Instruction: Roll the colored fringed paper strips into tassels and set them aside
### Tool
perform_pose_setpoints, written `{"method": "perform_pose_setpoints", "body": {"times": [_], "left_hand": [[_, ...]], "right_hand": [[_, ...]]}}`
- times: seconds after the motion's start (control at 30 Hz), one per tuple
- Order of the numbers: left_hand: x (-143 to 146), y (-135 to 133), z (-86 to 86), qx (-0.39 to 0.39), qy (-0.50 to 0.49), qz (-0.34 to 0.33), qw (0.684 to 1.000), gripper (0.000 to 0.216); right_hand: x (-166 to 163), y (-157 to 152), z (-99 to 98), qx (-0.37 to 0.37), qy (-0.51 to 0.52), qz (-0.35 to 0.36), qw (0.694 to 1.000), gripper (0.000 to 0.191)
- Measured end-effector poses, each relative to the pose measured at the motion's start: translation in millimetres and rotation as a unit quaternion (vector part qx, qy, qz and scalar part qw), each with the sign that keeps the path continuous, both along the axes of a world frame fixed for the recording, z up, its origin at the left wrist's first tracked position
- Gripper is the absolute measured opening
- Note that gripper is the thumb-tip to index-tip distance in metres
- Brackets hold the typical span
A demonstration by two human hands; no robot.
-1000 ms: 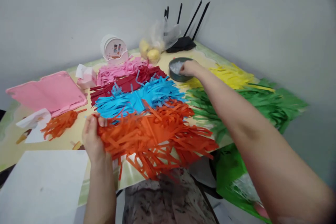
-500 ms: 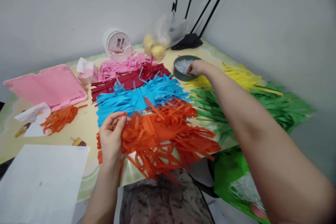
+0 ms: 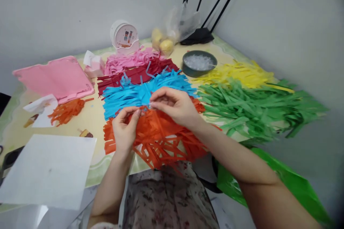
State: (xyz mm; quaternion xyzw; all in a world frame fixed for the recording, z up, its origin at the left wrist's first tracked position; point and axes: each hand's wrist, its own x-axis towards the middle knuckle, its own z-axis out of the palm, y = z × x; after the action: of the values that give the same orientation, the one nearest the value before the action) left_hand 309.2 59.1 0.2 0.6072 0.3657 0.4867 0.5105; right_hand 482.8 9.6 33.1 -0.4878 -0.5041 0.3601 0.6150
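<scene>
Over the fringed orange paper [image 3: 158, 125] at the table's front edge, my two hands come close together, fingertips nearly meeting. My left hand [image 3: 125, 127] pinches an end of the orange paper. My right hand [image 3: 174, 105] is closed in a pinch, with something small and clear seeming to show at its fingertips, too small to name. Just beyond lies fringed blue paper [image 3: 122, 98], then dark red [image 3: 118, 81] and pink [image 3: 126, 62] bundles. A dark round bowl [image 3: 188, 71] behind my right hand holds many small clear pieces [image 3: 199, 62].
Yellow [image 3: 242, 73] and green [image 3: 242, 102] fringed paper lie on the right. A pink tablet case [image 3: 53, 78], orange tassel [image 3: 68, 111] and white sheet [image 3: 51, 168] are on the left. A black router [image 3: 197, 37] and bagged yellow fruit [image 3: 166, 46] stand behind. A green bag [image 3: 285, 182] hangs low right.
My right hand has left the bowl and come back toward me, meeting my left hand over the orange paper. The left hand keeps its pinch. The view has shifted slightly.
</scene>
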Motion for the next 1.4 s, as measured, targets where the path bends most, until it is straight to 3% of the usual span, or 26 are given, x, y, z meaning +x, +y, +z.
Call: {"method": "perform_pose_setpoints", "body": {"times": [0.07, 0.2, 0.53, 0.63, 0.8, 0.97, 1.2, 1.4], "left_hand": [[-0.7, -1.5, -1.2, 0.034, 0.014, 0.0, 0.999, 0.013], [-1.6, -5.0, 0.3, 0.085, 0.032, 0.0, 0.996, 0.011], [-3.5, -6.3, 3.1, 0.111, 0.04, 0.005, 0.993, 0.01], [-4.7, -7.9, 2.9, 0.175, 0.074, 0.02, 0.982, 0.008], [-6.7, -8.2, 3.4, 0.313, 0.158, 0.044, 0.936, 0.006], [-7.0, -4.9, 4.3, 0.283, 0.15, -0.016, 0.947, 0.006], [-1.7, -11.9, -1.9, 0.314, 0.181, 0.055, 0.93, 0.005], [-2.3, -5.0, -1.7, 0.2, 0.107, -0.018, 0.974, 0.005]], "right_hand": [[-21.6, -8.9, -5.0, 0.005, 0.054, -0.012, 0.998, 0.028], [-34.2, -12.2, -13.5, -0.001, 0.096, -0.061, 0.993, 0.04], [-48.0, -12.4, -20.5, -0.003, 0.122, -0.089, 0.989, 0.037], [-46.9, -12.6, -21.2, -0.007, 0.135, -0.082, 0.987, 0.039], [-43.7, -12.6, -24.0, -0.022, 0.126, -0.102, 0.987, 0.041], [-43.8, -13.5, -29.1, -0.009, 0.095, -0.105, 0.99, 0.032], [-52.0, -16.2, -36.5, 0.051, 0.016, -0.178, 0.983, 0.01], [-45.6, -10.3, -35.3, 0.02, 0.104, -0.114, 0.988, 0.026]]}}
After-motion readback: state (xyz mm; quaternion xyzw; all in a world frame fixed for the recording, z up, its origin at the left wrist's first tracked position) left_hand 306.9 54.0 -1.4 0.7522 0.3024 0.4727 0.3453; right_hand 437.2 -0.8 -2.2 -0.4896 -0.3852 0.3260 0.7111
